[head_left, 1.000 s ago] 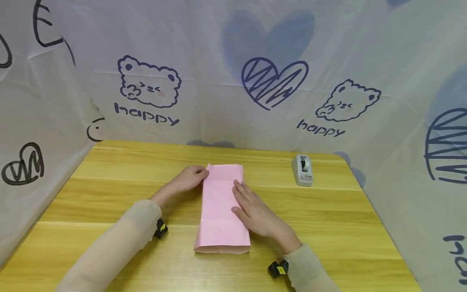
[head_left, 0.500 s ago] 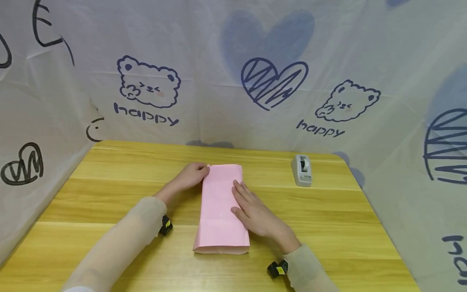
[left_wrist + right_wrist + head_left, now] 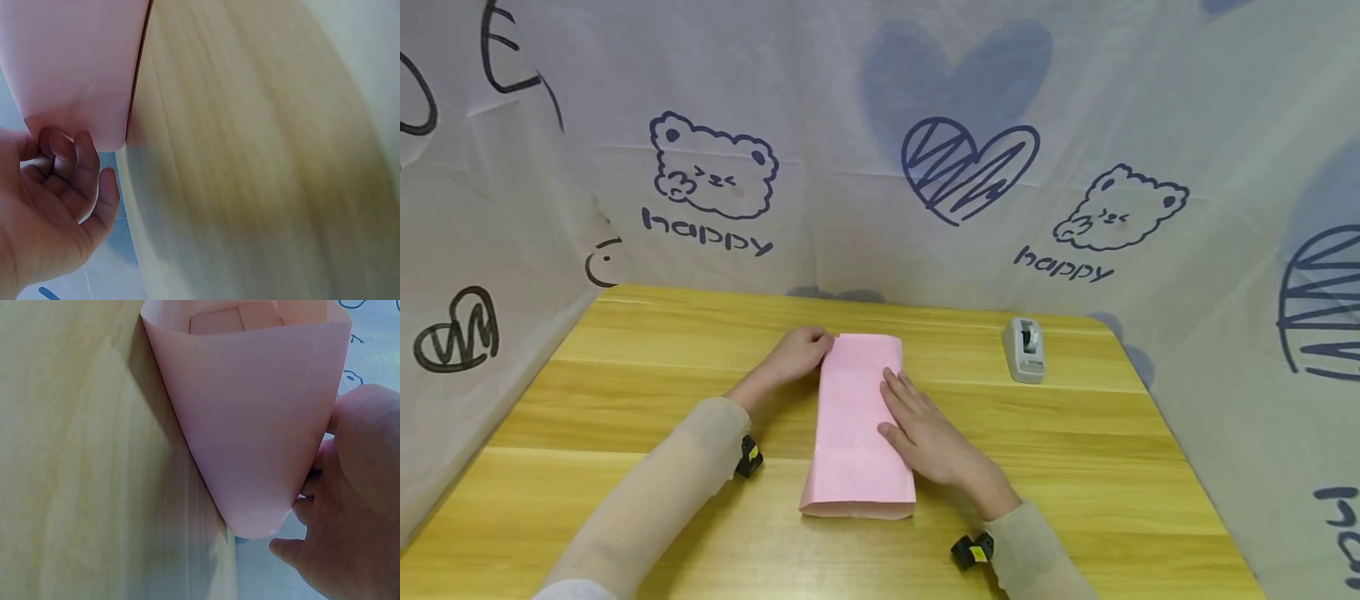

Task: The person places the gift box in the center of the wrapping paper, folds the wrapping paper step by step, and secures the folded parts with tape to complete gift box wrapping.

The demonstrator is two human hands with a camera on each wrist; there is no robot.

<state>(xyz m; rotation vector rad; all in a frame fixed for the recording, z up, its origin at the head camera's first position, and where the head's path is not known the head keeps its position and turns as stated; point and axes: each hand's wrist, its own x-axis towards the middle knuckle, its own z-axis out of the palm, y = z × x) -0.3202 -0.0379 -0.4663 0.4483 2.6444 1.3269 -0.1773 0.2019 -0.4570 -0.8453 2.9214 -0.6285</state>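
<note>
A pink paper bag (image 3: 859,417) lies on the wooden table, its mouth facing the near side. Folded paper layers show inside the bag (image 3: 250,412) in the right wrist view. At the far left corner my left hand (image 3: 796,357) pinches the edge between thumb and curled fingers. The left wrist view has this left hand (image 3: 56,206) at the end of the bag (image 3: 75,56), other fingers loosely bent. My right hand (image 3: 932,437) rests with extended fingers on the bag's right side. In its own wrist view, the right hand (image 3: 359,487) partly hides its fingertips behind the bag.
A grey tape dispenser (image 3: 1024,350) stands toward the back right of the table (image 3: 1135,483). Behind and on both sides hangs a pale printed cloth (image 3: 835,100). Black wrist cameras sit under the left sleeve (image 3: 662,475) and right sleeve (image 3: 1037,550).
My left hand has shifted slightly away and to the right at the bag's far corner. The small raised paper tip there no longer shows. My right hand has stayed in place on the bag.
</note>
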